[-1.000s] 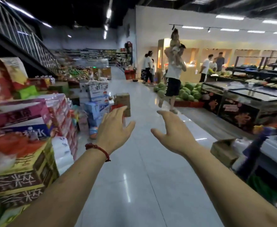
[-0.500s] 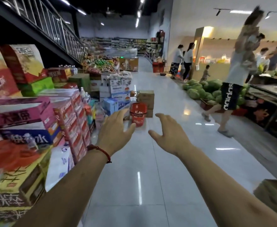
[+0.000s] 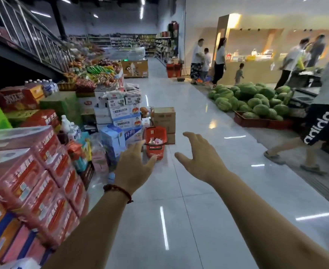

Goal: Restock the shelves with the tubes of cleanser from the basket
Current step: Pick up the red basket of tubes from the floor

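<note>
A red plastic basket (image 3: 155,133) stands on the shiny floor ahead of me, beside stacked cartons. Pink and white packages (image 3: 155,141) lie inside it; I cannot tell whether they are tubes. My left hand (image 3: 133,167), with a red cord on the wrist, is stretched forward, fingers apart and empty, its fingertips overlapping the basket's lower left in view. My right hand (image 3: 200,159) reaches out to the basket's right, also empty with fingers spread. Both hands are still short of the basket.
Stacked boxes of goods (image 3: 29,171) line the left side. A brown carton (image 3: 164,118) stands behind the basket. A watermelon pile (image 3: 253,100) lies right of the aisle. A person in black shorts (image 3: 319,125) walks at the right; other people (image 3: 208,61) stand farther back.
The view has turned left and moved forward. The red basket came into sight and is now nearer. The walking person shifted to the right edge. Both hands stay outstretched and empty.
</note>
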The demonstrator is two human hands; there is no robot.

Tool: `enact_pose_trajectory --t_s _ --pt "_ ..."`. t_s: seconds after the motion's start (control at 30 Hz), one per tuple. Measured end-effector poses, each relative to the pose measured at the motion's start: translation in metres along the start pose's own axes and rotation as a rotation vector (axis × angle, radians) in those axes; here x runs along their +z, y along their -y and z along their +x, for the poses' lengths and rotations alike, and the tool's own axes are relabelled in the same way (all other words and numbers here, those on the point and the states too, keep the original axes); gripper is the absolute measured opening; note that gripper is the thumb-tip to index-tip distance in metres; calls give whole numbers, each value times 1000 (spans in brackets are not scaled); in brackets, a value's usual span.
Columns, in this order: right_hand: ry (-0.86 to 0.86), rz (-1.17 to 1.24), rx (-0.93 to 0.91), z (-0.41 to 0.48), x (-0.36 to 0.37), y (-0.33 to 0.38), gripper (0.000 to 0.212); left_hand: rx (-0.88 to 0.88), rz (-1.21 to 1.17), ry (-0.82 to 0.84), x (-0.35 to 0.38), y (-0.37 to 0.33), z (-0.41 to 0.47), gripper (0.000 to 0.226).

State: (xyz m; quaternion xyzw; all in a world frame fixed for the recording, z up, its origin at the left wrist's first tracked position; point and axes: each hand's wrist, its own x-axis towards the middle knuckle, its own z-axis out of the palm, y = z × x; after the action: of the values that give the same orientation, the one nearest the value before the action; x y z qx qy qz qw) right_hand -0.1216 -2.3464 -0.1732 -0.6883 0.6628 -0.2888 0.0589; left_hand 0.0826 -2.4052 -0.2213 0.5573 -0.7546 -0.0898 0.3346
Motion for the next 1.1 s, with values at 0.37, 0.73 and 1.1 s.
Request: enact_pose_trajectory --t_s 0.37,0.73,1.1 --pt "109 48 -49 331 97 -163 60 -167 3 -10 177 70 277 60" --pt "245 97 -85 625 207 -292 48 -292 26 17 331 126 538 67" --pt "383 142 -15 905 327 -425 60 -440 -55 80 478 186 800 48"
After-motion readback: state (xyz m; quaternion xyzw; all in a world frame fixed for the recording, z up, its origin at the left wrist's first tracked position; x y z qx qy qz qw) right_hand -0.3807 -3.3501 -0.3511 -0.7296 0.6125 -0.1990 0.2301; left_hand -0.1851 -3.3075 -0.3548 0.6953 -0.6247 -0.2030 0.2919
